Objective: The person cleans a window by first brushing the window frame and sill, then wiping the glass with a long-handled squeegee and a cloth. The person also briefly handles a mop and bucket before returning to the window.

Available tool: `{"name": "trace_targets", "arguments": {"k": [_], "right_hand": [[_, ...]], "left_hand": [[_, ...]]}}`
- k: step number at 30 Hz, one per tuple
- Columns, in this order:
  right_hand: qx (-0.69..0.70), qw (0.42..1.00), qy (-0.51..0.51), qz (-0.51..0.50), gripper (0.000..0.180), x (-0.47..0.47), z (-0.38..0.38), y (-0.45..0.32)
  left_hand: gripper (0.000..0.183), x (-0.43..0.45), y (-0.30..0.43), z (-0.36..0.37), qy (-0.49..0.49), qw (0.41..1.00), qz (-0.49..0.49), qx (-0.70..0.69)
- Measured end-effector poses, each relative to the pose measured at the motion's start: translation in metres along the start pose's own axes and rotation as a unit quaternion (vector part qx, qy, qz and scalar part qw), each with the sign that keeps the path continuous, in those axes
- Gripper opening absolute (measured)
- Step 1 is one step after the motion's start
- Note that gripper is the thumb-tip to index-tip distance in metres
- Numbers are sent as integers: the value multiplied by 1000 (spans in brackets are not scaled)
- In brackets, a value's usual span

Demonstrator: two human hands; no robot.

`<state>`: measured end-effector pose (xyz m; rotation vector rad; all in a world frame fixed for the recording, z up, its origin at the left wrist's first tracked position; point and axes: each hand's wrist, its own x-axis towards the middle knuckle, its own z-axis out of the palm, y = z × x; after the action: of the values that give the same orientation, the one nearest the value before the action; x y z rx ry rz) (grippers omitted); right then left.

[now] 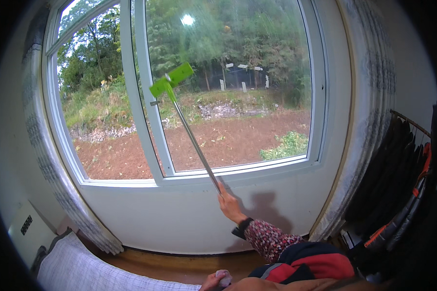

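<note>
My right hand [230, 206] is closed around the lower part of a metal pole with a green flat mop or squeegee head [172, 78]. The head lies tilted over the left part of the right window pane [233, 138], beside the white window frame's upright and above a small latch. Whether it touches the glass is hard to tell. At the bottom of the view, low by my body, my left hand [212, 282] holds a small crumpled pale cloth or tissue [224, 277].
Patterned curtains hang at the left [45, 145] and right [371, 109] of the window. A bed or couch with a pale checked cover [80, 262] stands at the lower left. Dark clothes [386, 174] hang on a rail at the right. Wooden flooring [156, 267] runs below the wall.
</note>
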<state>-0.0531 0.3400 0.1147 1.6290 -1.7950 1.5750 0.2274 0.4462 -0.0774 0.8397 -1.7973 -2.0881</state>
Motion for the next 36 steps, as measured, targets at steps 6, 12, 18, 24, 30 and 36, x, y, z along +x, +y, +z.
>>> {"name": "trace_targets", "arguments": {"k": [6, 12, 18, 24, 30, 36], "right_hand": [[-59, 993, -75, 65, 59, -162, -67, 58], [-69, 990, -97, 81, 57, -206, -115, 54], [-42, 992, -109, 47, 54, -91, -104, 19], [-70, 993, -83, -35, 56, -19, -101, 4], [-151, 962, -200, 103, 53, -128, -158, 31], [-93, 968, -101, 212, 46, -253, -208, 31]], "left_hand": [[43, 23, -48, -11, 7, 995, -71, 68], [57, 62, 23, -26, 81, 957, 80, 265], [55, 105, 141, -16, 111, 942, 127, 289], [64, 127, 186, -16, 104, 963, 141, 202], [64, 157, 189, 10, 133, 949, 161, 237], [59, 207, 173, 94, 67, 942, 201, 261]]}}
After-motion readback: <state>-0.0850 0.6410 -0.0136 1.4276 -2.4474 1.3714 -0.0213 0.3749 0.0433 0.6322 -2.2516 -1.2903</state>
